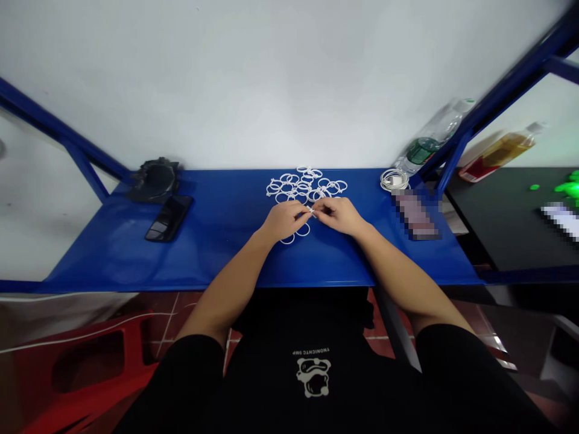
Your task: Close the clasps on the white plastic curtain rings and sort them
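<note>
Over the middle of the blue table, my left hand and my right hand meet fingertip to fingertip. Both are closed in a pinch on a small white piece, which looks like the joint of a thin white ring. Under my left hand, two thin white rings stick out towards me, partly hidden by the fingers. Just beyond the hands lies a loose pile of several white rings, some overlapping, with small knots or joints on them.
A black phone and a dark crumpled bag-like object lie at the left. A coiled white cable, a clear bottle and a blurred-out rectangular object are at the right. Blue frame bars flank the table; a wall stands behind.
</note>
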Motion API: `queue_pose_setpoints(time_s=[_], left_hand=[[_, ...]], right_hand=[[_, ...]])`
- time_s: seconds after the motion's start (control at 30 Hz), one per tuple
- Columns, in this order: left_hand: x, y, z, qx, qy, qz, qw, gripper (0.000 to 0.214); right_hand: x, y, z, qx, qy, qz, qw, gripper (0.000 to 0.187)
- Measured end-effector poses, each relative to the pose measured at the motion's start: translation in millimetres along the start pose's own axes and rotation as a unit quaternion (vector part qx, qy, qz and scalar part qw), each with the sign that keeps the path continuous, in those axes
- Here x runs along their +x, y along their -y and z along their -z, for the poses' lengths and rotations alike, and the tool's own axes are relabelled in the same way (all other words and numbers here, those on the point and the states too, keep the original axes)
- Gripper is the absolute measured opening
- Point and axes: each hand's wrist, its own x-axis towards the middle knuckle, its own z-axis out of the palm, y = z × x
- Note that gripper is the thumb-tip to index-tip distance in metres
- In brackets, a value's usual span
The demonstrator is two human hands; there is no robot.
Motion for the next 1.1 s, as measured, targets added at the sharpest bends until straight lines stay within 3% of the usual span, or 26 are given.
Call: queue_pose_setpoints(time_s=[0.27, 0.8, 1.0, 1.1], left_hand=[[0.6, 1.7, 0.1, 0.001, -0.018, -0.004, 1.000, 0.020], [1.4, -4.9, 5.1, -0.011, -0.011, -0.009, 1.000, 0.022], [1.5, -2.5, 6.2, -0.022, -0.034, -0.025, 0.999, 0.009], [1.1, -2.0, 6.6, -0.036, 0.002, -0.025, 0.999, 0.006]], right_hand=[[0.4, -1.5, 0.6, 0.025, 0.004, 0.015, 1.000, 0.026], [1.7, 2.3, -6.8, 0.144, -0.011, -0.038, 0.989, 0.034], [2.5, -14.1, 20.1, 0.026, -0.090, -0.056, 0.994, 0.031], [1.4, -26.2, 38.7, -0.094, -0.062, -0.085, 0.990, 0.025]])
